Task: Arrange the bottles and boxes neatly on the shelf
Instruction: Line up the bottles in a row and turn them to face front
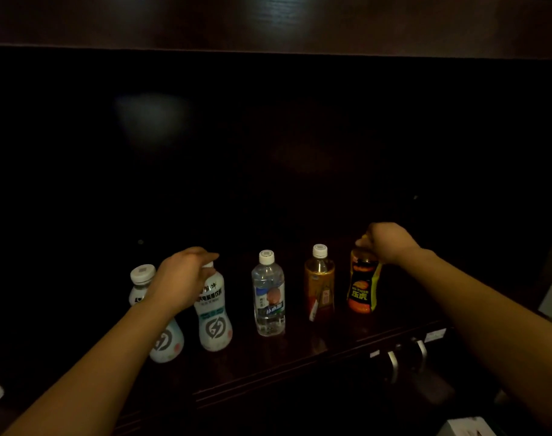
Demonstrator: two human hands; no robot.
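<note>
Several bottles stand upright in a row on the dark wooden shelf (pixel 299 357). From the left: a white bottle (pixel 164 341) partly behind my forearm, a second white bottle with a lightning mark (pixel 214 322), a clear water bottle (pixel 268 297), an amber tea bottle (pixel 320 284) and an orange-yellow bottle (pixel 362 284). My left hand (pixel 183 278) curls over the cap of the second white bottle. My right hand (pixel 391 240) grips the top of the orange-yellow bottle. No boxes show on the shelf.
The shelf's back is dark and deep. A wooden board (pixel 268 23) runs across above. Below the shelf's front edge, metal handles (pixel 394 363) sit on a drawer front. A pale box corner (pixel 466 427) shows at the bottom right.
</note>
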